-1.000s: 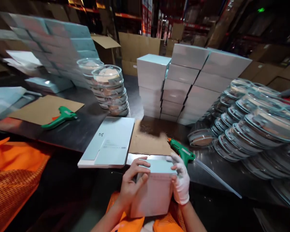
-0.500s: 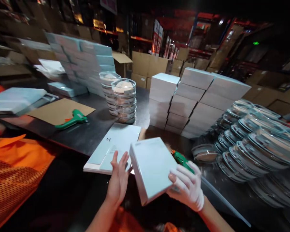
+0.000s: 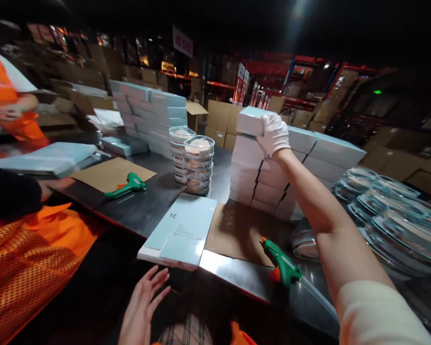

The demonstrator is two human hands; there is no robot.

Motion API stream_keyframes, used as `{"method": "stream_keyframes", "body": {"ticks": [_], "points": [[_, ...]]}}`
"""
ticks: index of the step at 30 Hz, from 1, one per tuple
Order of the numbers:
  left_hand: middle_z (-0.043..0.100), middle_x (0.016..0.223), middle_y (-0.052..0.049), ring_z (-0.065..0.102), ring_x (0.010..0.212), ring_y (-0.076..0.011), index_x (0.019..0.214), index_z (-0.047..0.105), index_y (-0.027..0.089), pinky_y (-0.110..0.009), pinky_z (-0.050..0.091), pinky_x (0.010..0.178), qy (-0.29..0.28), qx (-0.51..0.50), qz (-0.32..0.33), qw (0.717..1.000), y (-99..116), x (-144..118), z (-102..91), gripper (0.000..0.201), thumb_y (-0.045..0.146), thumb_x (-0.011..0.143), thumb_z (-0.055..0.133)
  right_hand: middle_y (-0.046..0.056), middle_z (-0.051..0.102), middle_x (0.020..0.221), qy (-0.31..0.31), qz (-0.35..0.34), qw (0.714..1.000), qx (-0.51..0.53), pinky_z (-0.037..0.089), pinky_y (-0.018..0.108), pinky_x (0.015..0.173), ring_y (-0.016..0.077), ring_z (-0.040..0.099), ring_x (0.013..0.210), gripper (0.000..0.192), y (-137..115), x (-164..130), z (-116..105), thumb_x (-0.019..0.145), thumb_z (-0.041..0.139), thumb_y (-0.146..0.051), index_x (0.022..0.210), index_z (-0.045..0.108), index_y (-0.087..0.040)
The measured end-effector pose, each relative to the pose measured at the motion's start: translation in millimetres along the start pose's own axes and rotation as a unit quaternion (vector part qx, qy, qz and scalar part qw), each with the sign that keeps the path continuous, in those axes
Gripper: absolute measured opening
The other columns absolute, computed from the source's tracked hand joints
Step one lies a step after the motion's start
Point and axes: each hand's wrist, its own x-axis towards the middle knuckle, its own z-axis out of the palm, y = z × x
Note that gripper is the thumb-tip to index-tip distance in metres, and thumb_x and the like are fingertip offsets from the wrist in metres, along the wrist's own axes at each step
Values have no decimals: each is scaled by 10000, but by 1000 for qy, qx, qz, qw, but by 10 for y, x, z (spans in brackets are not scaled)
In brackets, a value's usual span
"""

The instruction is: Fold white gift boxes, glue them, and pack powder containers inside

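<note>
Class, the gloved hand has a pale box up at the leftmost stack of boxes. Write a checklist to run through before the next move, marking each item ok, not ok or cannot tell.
1. Right hand grips the pale box: ok.
2. Box lies level on the leftmost stack: cannot tell, it overhangs to the left.
3. Stack stands straight: ok.
4. Left hand is free, open and low by the table edge: ok.
5. Green glue gun lies clear of the stack: ok.
6. Flat carton sheets are within the left hand's reach: ok, probably.

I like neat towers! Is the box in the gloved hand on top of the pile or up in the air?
On top. The box rests on the pile, with the gloved hand gripping its end.
</note>
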Motion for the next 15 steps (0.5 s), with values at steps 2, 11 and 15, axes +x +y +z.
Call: {"method": "stream_keyframes", "body": {"ticks": [2, 11, 15], "points": [[769, 1263, -115, 693, 1284, -358, 1277, 655, 232, -429, 652, 964, 13, 3, -13, 1000, -39, 53, -127, 858, 865, 705, 749, 286, 567, 1423, -17, -9, 1000, 6, 480, 506, 1056, 388, 561, 1292, 560, 63, 22, 84, 1058, 495, -365, 1451, 515, 33], [767, 1207, -112, 676, 1293, -403, 1187, 665, 234, -606, 558, 1132, 8, 44, -28, 999, -64, 153, -27, 853, 877, 637, 770, 236, 477, 1601, -7, -30, 999, 8, 411, 520, 1163, 382, 484, 1407, 664, 307, -464, -107, 1045, 519, -320, 1629, 368, -40], [760, 1222, -101, 698, 1263, -377, 1203, 656, 244, -534, 615, 1063, -24, 67, -22, 997, -113, 178, -8, 797, 854, 698, 754, 187, 682, 1347, -32, -6, 999, -20, 477, 454, 1025, 341, 618, 1239, 430, 643, -1213, -296, 1082, 430, -327, 1384, 649, -113]]}}
